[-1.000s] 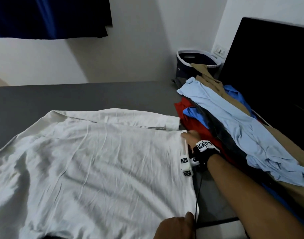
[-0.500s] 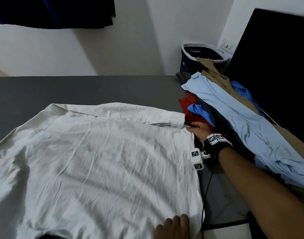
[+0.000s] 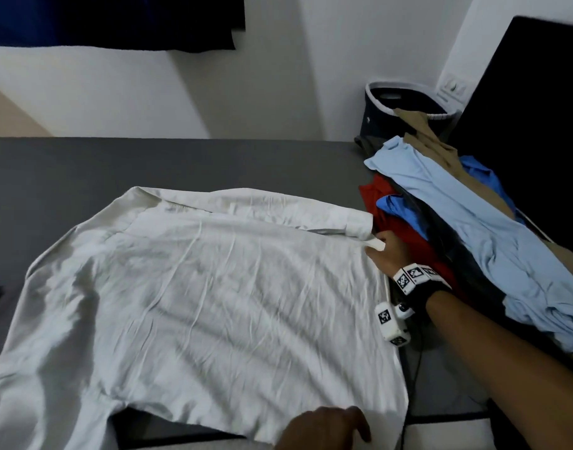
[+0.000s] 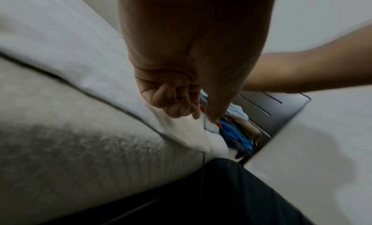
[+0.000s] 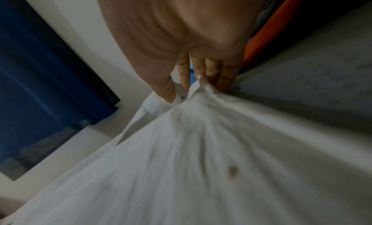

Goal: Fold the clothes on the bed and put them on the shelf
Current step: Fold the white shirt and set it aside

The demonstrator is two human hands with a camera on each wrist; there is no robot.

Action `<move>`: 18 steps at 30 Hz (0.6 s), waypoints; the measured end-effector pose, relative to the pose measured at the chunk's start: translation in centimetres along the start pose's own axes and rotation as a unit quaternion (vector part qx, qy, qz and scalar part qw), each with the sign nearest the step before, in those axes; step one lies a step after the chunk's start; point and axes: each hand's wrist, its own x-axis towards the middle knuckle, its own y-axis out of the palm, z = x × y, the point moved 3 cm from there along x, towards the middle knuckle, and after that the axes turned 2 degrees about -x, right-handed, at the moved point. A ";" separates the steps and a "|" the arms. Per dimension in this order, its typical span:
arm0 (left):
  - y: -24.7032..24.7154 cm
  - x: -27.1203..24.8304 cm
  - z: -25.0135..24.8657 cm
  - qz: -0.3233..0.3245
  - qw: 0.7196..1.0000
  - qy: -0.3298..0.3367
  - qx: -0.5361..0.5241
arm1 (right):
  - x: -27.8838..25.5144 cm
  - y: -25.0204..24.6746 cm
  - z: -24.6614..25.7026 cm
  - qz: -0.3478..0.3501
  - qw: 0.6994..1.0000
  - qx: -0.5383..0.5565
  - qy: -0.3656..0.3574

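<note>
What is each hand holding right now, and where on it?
Both grip the white shirt: right hand pinches the far hem corner, left hand the near hem corner.

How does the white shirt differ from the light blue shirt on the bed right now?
The white shirt lies spread flat in the middle of the bed; the light blue shirt is draped crumpled over a pile of clothes at the side. The right hand and left hand each grip an edge of the white shirt; no hand touches the light blue one. Neither is folded yet.
</note>
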 end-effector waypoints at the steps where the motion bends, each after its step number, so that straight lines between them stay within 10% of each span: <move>1: -0.7 -1.6 -0.5 -0.039 0.999 -0.022 -0.003 | -0.9 0.0 0.4 0.012 1.000 -0.018 -0.012; 11: -11.0 -12.5 15.5 -0.355 0.906 -0.196 -0.118 | -17.9 2.6 8.4 0.195 0.947 -0.105 -0.233; 18: -13.5 -23.8 27.6 -0.522 0.743 -0.415 -0.055 | -30.7 8.2 10.4 0.338 0.838 -0.265 -0.338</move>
